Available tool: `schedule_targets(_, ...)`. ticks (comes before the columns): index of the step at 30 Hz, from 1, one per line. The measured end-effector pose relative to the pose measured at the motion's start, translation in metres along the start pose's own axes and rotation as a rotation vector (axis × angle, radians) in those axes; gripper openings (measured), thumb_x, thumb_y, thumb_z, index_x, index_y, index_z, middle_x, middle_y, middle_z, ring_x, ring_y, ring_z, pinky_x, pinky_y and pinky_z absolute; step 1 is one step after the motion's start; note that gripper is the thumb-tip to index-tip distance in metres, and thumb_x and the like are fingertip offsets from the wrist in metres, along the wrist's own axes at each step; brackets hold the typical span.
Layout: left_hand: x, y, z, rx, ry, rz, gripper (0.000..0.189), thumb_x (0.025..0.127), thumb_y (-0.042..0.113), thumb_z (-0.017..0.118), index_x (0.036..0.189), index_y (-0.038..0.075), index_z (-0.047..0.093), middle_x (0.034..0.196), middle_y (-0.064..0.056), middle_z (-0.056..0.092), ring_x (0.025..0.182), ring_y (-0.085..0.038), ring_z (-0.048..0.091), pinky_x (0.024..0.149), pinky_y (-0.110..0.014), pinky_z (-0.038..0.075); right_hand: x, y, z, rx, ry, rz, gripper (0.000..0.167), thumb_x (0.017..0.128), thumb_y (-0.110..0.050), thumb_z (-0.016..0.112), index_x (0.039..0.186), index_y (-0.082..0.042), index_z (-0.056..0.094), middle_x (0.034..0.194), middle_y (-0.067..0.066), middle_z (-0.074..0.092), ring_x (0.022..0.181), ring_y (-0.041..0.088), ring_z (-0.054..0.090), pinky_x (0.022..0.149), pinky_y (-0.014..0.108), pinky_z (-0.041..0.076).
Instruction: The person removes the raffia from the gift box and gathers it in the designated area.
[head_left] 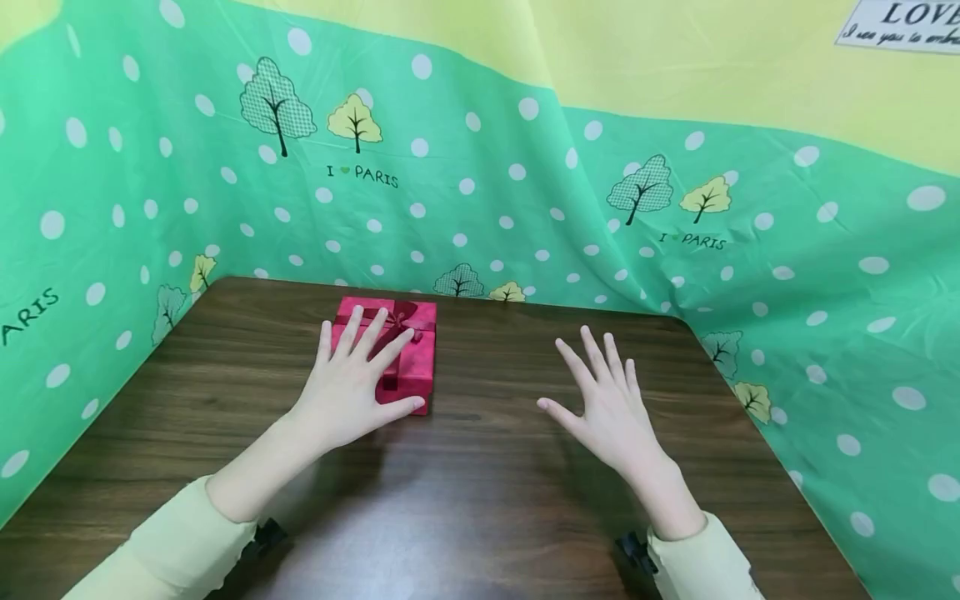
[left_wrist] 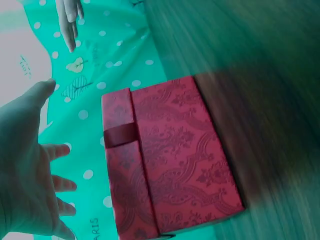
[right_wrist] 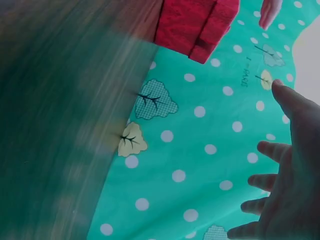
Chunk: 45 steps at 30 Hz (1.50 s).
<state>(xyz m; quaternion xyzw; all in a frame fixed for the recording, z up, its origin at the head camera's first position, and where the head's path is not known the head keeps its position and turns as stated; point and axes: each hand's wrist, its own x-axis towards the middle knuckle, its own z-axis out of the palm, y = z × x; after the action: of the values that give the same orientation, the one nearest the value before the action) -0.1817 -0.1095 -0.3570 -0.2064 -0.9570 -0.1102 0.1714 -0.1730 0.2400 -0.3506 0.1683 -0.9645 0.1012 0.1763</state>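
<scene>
A red gift box (head_left: 415, 367) with a dark red ribbon and bow on its lid stands on the table, left of the middle and near the back edge. My left hand (head_left: 341, 396) is spread above its near left part, fingers straight and covering some of the lid. In the left wrist view the patterned side of the box (left_wrist: 180, 155) shows beside that hand, with a gap between them. To the right, my right hand (head_left: 611, 412) hovers over bare wood with its fingers spread, holding nothing. The right wrist view shows the box (right_wrist: 187, 25) well away from this hand.
The dark wooden table (head_left: 480, 500) has rounded back corners. A green curtain (head_left: 465, 225) with white dots and printed trees hangs close behind it and along both sides. Black wrist straps (head_left: 637, 552) sit at the cuffs of the pale sleeves.
</scene>
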Motion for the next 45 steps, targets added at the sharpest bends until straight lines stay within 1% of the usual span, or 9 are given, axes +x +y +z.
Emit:
schedule_targets(6, 0.000, -0.009, -0.011, -0.012, -0.014, -0.008, 0.087, 0.079, 0.071, 0.054, 0.150, 0.030, 0.025, 0.157, -0.011, 0.015, 0.144, -0.038, -0.002, 0.109, -0.064, -0.007, 0.010, -0.007, -0.003, 0.030, 0.015, -0.009, 0.081, 0.083, -0.063, 0.057, 0.150, -0.034, 0.022, 0.159, 0.001, 0.007, 0.146, 0.030, 0.000, 0.108, 0.065, 0.013)
schedule_targets(11, -0.001, -0.023, -0.017, -0.025, -0.001, -0.021, 0.087, 0.078, 0.069, 0.057, 0.149, 0.030, 0.028, 0.157, -0.011, 0.016, 0.145, -0.037, -0.001, 0.111, -0.063, -0.003, 0.022, -0.016, -0.005, 0.047, 0.043, -0.034, 0.080, 0.084, -0.063, 0.056, 0.150, -0.035, 0.020, 0.159, 0.000, 0.010, 0.146, 0.025, 0.003, 0.110, 0.062, 0.016)
schedule_targets(18, -0.005, -0.044, -0.016, -0.053, 0.030, -0.034, 0.087, 0.076, 0.065, 0.063, 0.148, 0.027, 0.032, 0.156, -0.011, 0.019, 0.144, -0.037, 0.005, 0.111, -0.063, 0.002, 0.033, -0.030, -0.003, 0.120, 0.060, -0.084, 0.080, 0.084, -0.059, 0.059, 0.150, -0.031, 0.023, 0.158, 0.003, 0.014, 0.146, 0.024, 0.008, 0.110, 0.059, 0.020)
schedule_targets(23, -0.008, -0.056, -0.014, -0.097, 0.038, -0.041, 0.084, 0.078, 0.061, 0.065, 0.148, 0.027, 0.033, 0.154, -0.011, 0.024, 0.143, -0.038, 0.010, 0.111, -0.063, 0.005, 0.041, -0.042, 0.001, 0.181, 0.070, -0.117, 0.081, 0.084, -0.054, 0.063, 0.150, -0.031, 0.023, 0.158, 0.000, 0.014, 0.145, 0.024, 0.013, 0.108, 0.055, 0.030)
schedule_targets(25, -0.009, -0.060, -0.013, -0.108, 0.039, -0.044, 0.083, 0.078, 0.060, 0.066, 0.147, 0.027, 0.034, 0.153, -0.011, 0.026, 0.143, -0.038, 0.012, 0.111, -0.064, 0.007, 0.045, -0.047, 0.003, 0.209, 0.057, -0.122, 0.081, 0.084, -0.054, 0.063, 0.150, -0.032, 0.022, 0.158, -0.003, 0.013, 0.145, 0.023, 0.014, 0.106, 0.055, 0.033)
schedule_targets(29, -0.010, -0.069, -0.009, -0.133, 0.026, -0.045, 0.082, 0.079, 0.059, 0.065, 0.147, 0.026, 0.034, 0.153, -0.011, 0.027, 0.142, -0.038, 0.014, 0.111, -0.062, 0.007, 0.050, -0.055, 0.009, 0.254, 0.011, -0.116, 0.080, 0.085, -0.056, 0.061, 0.150, -0.036, 0.020, 0.158, -0.006, 0.012, 0.145, 0.022, 0.015, 0.105, 0.056, 0.034)
schedule_targets(32, -0.010, -0.076, -0.005, -0.167, 0.010, -0.042, 0.082, 0.080, 0.059, 0.064, 0.148, 0.026, 0.032, 0.153, -0.011, 0.027, 0.143, -0.037, 0.013, 0.113, -0.060, 0.005, 0.052, -0.060, 0.015, 0.278, -0.012, -0.117, 0.079, 0.085, -0.057, 0.060, 0.150, -0.036, 0.020, 0.158, -0.006, 0.013, 0.145, 0.022, 0.016, 0.105, 0.055, 0.034)
schedule_targets(37, -0.010, -0.086, 0.001, -0.213, -0.012, -0.045, 0.083, 0.081, 0.059, 0.063, 0.149, 0.026, 0.029, 0.152, -0.012, 0.029, 0.143, -0.036, 0.013, 0.113, -0.059, 0.006, 0.056, -0.068, 0.029, 0.326, -0.041, -0.124, 0.078, 0.085, -0.058, 0.059, 0.149, -0.037, 0.021, 0.157, -0.006, 0.016, 0.144, 0.020, 0.018, 0.105, 0.054, 0.035)
schedule_targets(45, -0.011, -0.101, 0.016, -0.264, -0.063, -0.065, 0.089, 0.079, 0.061, 0.063, 0.151, 0.026, 0.023, 0.152, -0.015, 0.029, 0.142, -0.039, 0.013, 0.111, -0.061, 0.010, 0.064, -0.073, 0.055, 0.423, -0.110, -0.119, 0.074, 0.086, -0.054, 0.060, 0.148, -0.038, 0.023, 0.156, -0.009, 0.019, 0.144, 0.018, 0.019, 0.108, 0.055, 0.030)
